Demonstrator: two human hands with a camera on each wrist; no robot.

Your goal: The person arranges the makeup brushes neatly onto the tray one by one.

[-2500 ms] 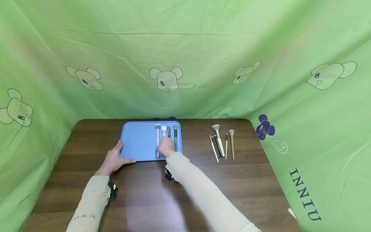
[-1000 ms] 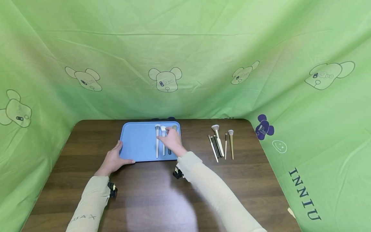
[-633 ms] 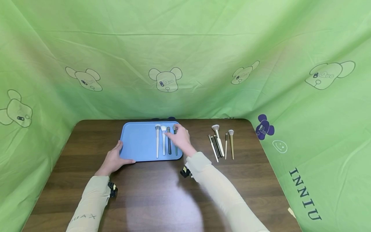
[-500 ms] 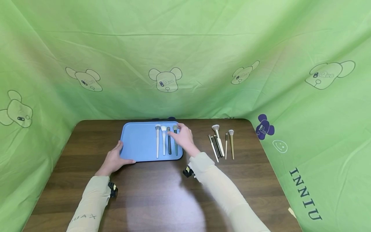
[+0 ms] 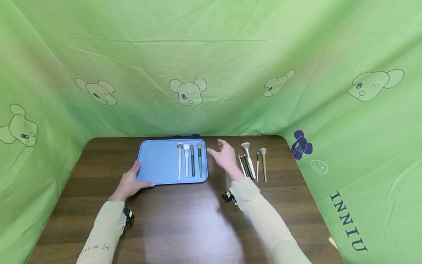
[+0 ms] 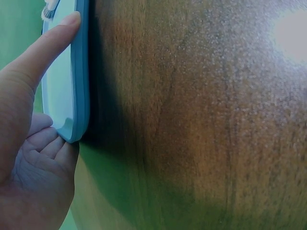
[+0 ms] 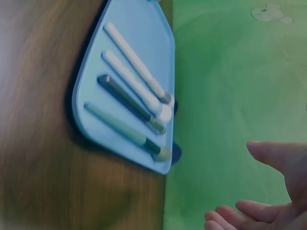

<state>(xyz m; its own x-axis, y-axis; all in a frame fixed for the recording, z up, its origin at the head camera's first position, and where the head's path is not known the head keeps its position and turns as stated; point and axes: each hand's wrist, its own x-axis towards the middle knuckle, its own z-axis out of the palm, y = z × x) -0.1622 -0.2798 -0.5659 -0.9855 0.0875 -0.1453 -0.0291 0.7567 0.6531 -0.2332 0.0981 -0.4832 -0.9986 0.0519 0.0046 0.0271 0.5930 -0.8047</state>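
Observation:
My left hand [image 5: 129, 184] holds the near left corner of a blue tray [image 5: 155, 161]; in the left wrist view the thumb lies across its rim and the fingers bend against its side. Several makeup brushes lie side by side on the tray's right part: a pale one [image 5: 179, 161], a white one [image 5: 187, 161], a dark one [image 5: 192, 161] and a green one [image 5: 200, 161]. Between the tray and the loose brushes, my right hand [image 5: 226, 157] is empty, thumb and fingers spread apart. It also shows in the right wrist view.
To the right on the brown wooden table [image 5: 184, 220] lie several more brushes, including a large white-handled brush [image 5: 251, 167], a thin brush [image 5: 258, 167] and a tan-handled brush [image 5: 264, 167]. A green printed cloth [image 5: 191, 47] hangs behind and along the sides.
My right hand has released the green brush on the tray and moved right, past the tray's edge. My left hand and the tray stay in place.

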